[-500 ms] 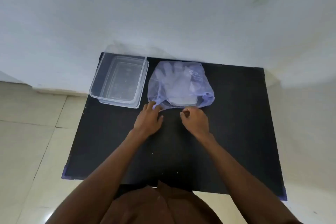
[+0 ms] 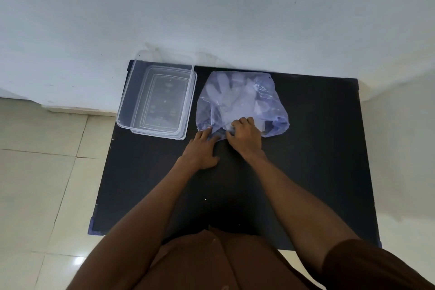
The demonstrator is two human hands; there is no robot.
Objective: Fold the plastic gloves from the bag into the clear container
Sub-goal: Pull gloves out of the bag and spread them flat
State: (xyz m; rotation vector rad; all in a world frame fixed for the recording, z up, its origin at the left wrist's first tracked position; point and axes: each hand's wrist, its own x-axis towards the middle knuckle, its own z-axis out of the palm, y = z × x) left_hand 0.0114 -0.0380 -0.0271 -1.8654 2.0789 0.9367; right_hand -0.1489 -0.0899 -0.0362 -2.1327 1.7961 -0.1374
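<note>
Head view: both hands sit at the near edge of the bag, which lies on the black desk toward its far edge, about mid-width. Half a second ago my right hand was a loose fist just short of the bag; now it has pushed forward and its fingers are curled into the gathered plastic at the mouth, gripping the film. Left hand has barely shifted: flat on the desk, fingers spread, tips pinning the bag's near-left corner, holding nothing.

Gloves show pale through the tinted film, all of them in the bag as far as I can tell. Container sits at the far-left corner of the desk, just beside the bag, open-topped, nothing in it.

I read this as the start of opening the bag; no glove is out yet. Thin film may bunch and drag several gloves out at once.
</note>
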